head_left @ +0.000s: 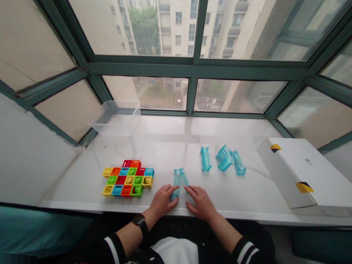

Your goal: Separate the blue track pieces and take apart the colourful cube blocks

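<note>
Two translucent blue track pieces lie on the table in front of me, meeting at their far ends in a narrow V. My left hand (164, 199) is closed on the near part of the left track piece (177, 179), its fingers along the left edge and its thumb by the near end. The slimmer right track piece (185, 177) slants toward my right hand (201, 202). That hand rests low over the table, thumb and fingers apart, an index fingertip at the piece's near end.
Left of my hands lies a flat cluster of colourful blocks (129, 179). Farther right are a straight blue piece (206, 158), a stack of curved blue pieces (224, 158) and another blue piece (239, 163). A clear plastic bin (117, 119) and a white box (320, 178) stand near the windows.
</note>
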Demonstrator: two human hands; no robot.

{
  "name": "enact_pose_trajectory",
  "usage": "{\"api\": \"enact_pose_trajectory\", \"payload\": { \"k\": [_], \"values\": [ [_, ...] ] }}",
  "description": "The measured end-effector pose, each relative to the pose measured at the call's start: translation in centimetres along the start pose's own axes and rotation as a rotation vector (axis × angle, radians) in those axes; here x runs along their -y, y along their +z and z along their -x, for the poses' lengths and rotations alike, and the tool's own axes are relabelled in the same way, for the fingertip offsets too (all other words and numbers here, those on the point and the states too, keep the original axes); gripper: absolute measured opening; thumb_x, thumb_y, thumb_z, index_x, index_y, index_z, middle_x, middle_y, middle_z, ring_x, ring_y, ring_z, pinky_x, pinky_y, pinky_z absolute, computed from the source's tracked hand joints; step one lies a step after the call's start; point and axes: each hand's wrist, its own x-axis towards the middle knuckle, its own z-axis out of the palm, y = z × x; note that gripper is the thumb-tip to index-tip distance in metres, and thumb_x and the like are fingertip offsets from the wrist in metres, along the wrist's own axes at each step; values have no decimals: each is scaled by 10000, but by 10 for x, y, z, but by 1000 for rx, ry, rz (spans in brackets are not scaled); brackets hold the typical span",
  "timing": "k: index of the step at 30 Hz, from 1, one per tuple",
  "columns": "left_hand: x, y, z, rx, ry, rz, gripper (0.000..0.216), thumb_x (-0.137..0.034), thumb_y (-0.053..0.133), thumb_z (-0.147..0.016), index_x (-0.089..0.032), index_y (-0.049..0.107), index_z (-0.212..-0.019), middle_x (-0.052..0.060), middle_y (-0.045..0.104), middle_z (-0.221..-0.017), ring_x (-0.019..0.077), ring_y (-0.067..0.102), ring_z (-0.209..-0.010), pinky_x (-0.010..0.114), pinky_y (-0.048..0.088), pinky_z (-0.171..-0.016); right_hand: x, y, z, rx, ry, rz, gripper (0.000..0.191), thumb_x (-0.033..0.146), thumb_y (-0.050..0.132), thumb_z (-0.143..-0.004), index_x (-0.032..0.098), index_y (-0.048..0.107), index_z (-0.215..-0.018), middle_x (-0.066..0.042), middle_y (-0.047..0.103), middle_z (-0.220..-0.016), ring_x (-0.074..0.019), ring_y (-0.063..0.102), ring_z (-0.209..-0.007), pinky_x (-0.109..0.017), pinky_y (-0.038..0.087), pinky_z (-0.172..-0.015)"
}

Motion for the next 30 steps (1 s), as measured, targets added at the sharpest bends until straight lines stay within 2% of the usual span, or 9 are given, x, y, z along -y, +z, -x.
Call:
{"api": "enact_pose_trajectory", "payload": {
  "k": [8,13,21,24,30],
  "values": [
    [-3,-4,0,9,40,-66,417,-296,611,-950,-291,649,-1365,69,597,-972,249,592,-947,386,523,-856,1,-1,0,-20,8,-17,672,306,637,-913,244,451,-1556,-141,586,-1441,-310,556,-1276,-511,448,-1107],
    [-3,-2,0,13,50,-105,448,-277,572,-965,-317,624,-1407,66,587,-949,248,589,-924,388,523,-839,0,0,0,-20,9,-24,664,275,625,-912,232,444,-1550,-145,592,-1439,-312,557,-1280,-518,448,-1107],
    [-1,1,1,-55,-13,-9,380,-255,525,-979,-223,567,-1355,83,646,-1009,258,614,-964,428,530,-897,-1,3,0,-45,12,-36,608,221,581,-913,217,458,-1508,-137,626,-1389,-299,580,-1248,-510,471,-1088],
    [1,3,2,-91,-39,69,339,-285,552,-980,-203,546,-1309,72,652,-994,242,619,-921,415,533,-877,-2,3,0,-57,21,-44,583,216,578,-916,213,468,-1488,-132,638,-1360,-290,582,-1246,-501,467,-1104],
    [4,6,1,-124,-92,117,138,-330,548,-995,-225,576,-1080,41,634,-912,225,623,-857,382,529,-810,-3,5,1,-63,27,-41,600,214,584,-910,217,460,-1497,-138,622,-1382,-303,571,-1264,-518,464,-1113]
  ]
}}
